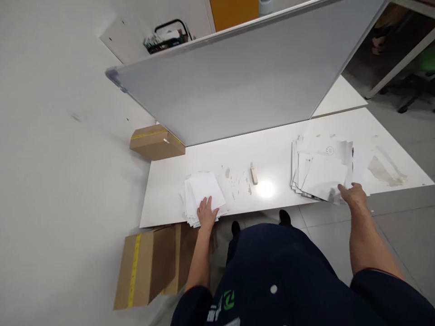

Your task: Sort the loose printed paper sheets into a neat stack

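Note:
My left hand [206, 213] lies with fingers spread on the near part of a loose stack of white paper sheets [204, 186] at the left of the table. The sheets are fanned unevenly. At the right, my right hand [355, 195] is at the near right corner of a second, larger paper pile [324, 170], its fingers apart. A small drawing shows on one of that pile's upper sheets. Between the two piles lies a small beige object [254, 175], stapler-like in shape.
The white table [275, 154] has worn patches. A grey partition [238, 81] rises along its far edge. One cardboard box [158, 144] stands at the far left corner; more cardboard boxes [146, 267] stand below the left end. An office chair [413, 93] is far right.

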Motion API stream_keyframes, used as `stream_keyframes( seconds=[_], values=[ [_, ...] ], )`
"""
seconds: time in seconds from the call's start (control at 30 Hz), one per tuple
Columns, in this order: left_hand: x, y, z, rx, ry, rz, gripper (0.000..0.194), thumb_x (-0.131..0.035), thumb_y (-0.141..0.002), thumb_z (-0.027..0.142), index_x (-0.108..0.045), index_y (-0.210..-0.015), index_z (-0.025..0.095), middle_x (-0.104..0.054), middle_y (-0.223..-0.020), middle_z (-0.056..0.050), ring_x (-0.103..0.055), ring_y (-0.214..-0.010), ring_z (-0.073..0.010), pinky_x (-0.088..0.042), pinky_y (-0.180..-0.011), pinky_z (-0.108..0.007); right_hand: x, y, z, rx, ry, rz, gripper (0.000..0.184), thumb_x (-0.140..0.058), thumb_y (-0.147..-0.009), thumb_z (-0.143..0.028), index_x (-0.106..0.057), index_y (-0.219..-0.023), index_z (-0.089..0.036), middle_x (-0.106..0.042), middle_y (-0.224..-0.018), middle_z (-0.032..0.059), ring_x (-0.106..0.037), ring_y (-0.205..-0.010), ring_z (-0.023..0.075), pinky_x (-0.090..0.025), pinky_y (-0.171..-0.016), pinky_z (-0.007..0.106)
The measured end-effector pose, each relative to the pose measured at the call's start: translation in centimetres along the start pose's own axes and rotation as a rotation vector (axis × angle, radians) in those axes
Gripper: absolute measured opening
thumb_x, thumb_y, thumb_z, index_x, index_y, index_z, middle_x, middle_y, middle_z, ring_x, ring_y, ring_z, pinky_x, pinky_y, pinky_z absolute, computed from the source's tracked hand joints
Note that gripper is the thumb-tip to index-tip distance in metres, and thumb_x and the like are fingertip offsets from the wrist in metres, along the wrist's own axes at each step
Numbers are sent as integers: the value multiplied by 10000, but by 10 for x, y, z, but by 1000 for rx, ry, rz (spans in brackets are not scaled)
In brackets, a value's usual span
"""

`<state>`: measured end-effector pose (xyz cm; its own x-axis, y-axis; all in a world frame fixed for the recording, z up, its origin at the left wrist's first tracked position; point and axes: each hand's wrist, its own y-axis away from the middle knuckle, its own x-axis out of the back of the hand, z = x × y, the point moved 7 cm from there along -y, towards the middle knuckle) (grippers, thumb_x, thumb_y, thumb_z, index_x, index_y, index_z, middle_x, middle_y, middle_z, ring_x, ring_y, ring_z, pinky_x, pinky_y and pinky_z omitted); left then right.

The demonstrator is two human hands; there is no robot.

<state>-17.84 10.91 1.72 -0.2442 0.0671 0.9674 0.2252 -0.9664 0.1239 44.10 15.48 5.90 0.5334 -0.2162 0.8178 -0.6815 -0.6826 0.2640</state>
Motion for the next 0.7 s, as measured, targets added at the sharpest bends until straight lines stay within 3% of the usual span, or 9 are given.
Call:
stream_keyframes(
  seconds=[0.1, 0.23, 0.3, 0.47, 0.6, 0.7],
  values=[
    [0, -2, 2, 4, 6, 1, 560, -538, -768, 373, -419, -1297, 235, -408, -1357, -93, -333, -1237, -307, -293, -978, -463, -4, 9, -9, -32, 62, 34, 483, -524, -729, -288, -482, -1136, -30, -573, -1015, 280, -538, -965, 349, -373, -816, 478],
    [10, -8, 3, 46, 262, 79, 368, -536, -767, 341, -593, -1114, 231, -548, -1207, -105, -439, -1133, -297, -334, -926, -431, -49, 46, -45, 95, 37, -71, 478, -485, -757, -305, -486, -1171, -64, -586, -1036, 195, -551, -914, 278, -391, -828, 414],
    [16, -11, -2, 117, 443, 145, 276, -542, -754, 321, -642, -983, 202, -617, -1059, -115, -499, -1042, -280, -350, -897, -406, -84, 75, -73, 251, 15, -224, 500, -451, -776, -300, -455, -1201, -36, -555, -1073, 216, -556, -860, 264, -392, -814, 432],
    [33, -12, -10, 277, 621, 297, 178, -496, -767, 307, -597, -781, 161, -607, -743, -75, -547, -786, -212, -396, -774, -340, -151, 157, -129, 519, -79, -550, 396, -511, -762, -301, -544, -1126, -148, -574, -1064, 133, -564, -723, 180, -425, -779, 356],
    [46, -3, 0, 346, 787, 346, 249, -517, -759, 375, -519, -615, 172, -510, -549, 12, -503, -612, -138, -417, -647, -275, -178, 208, -155, 626, -151, -827, 317, -532, -770, -322, -579, -1058, -198, -604, -1001, 86, -573, -734, 168, -433, -781, 341],
    [58, 6, 23, 365, 964, 330, 304, -510, -765, 435, -564, -679, 148, -559, -570, 9, -535, -590, -122, -446, -607, -264, -189, 238, -167, 607, -193, -1046, 337, -488, -808, -421, -587, -1019, -178, -630, -957, 91, -601, -702, 156, -472, -703, 312]
  ],
)
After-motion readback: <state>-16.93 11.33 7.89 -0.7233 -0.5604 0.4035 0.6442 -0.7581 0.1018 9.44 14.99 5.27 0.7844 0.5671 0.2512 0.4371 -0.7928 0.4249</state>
